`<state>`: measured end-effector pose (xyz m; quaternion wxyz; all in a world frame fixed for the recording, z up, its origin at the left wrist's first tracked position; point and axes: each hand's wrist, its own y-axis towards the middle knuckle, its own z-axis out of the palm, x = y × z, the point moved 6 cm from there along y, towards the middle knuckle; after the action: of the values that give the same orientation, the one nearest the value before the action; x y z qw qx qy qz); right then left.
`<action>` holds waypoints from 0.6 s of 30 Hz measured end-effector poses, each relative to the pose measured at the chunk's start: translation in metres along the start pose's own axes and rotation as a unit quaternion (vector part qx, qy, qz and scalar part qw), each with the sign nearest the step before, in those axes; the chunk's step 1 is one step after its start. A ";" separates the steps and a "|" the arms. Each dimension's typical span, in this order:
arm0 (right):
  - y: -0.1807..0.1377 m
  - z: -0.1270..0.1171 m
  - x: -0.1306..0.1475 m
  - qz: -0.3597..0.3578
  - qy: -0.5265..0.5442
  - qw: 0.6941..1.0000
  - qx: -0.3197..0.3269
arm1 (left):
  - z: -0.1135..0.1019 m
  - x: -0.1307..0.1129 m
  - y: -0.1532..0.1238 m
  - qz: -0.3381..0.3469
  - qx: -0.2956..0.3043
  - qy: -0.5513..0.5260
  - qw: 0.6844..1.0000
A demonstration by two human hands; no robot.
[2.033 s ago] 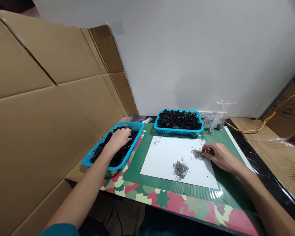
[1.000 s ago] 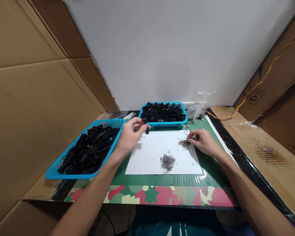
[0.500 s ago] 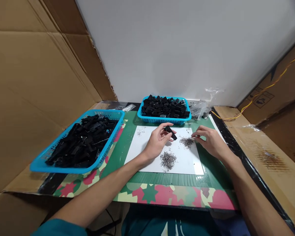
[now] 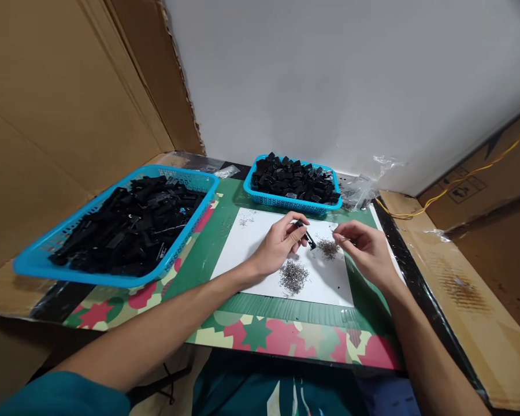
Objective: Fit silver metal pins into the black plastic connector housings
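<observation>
My left hand (image 4: pixel 281 242) is closed around a small black plastic part (image 4: pixel 310 238), held at a slant above the white sheet (image 4: pixel 247 260). To its right, my right hand (image 4: pixel 364 248) has thumb and fingers pinched together; a tiny metal piece seems to show at the fingertips, too small to name. Just under those fingertips lies a pile of small wire-like metal pieces (image 4: pixel 328 249). A second, larger pile of metal pieces (image 4: pixel 293 277) sits nearer to me on the sheet, below my left hand.
A blue basket (image 4: pixel 112 281) with black plastic parts stands at the left. Another blue basket (image 4: pixel 286 202) of small black pieces is at the back. Plastic bags (image 4: pixel 359 192) lie beside it. Cardboard (image 4: pixel 494 202) walls flank the table, with a yellow cable (image 4: pixel 450 180) at right.
The black part has been turned in my left hand, so its slotted side now shows. My right hand has shifted slightly closer to it, fingers still pinched. The whole view has tilted a little.
</observation>
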<state>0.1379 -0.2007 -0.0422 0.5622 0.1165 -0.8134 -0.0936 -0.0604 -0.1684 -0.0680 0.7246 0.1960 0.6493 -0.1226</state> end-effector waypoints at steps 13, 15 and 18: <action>-0.009 0.009 0.006 -0.016 -0.055 0.997 -0.055 | 0.012 0.000 -0.001 -0.072 0.061 -0.076 0.993; -0.010 0.011 0.007 -0.019 -0.049 0.997 -0.050 | 0.012 0.001 -0.001 -0.086 0.065 -0.095 0.990; -0.010 0.011 0.007 -0.014 -0.035 0.998 -0.058 | 0.012 0.002 -0.001 -0.100 0.064 -0.116 0.986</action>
<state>0.1257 -0.2123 -0.0427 0.5383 0.0914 -0.8237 -0.1528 -0.0498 -0.1748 -0.0695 0.7652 0.1606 0.5676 -0.2579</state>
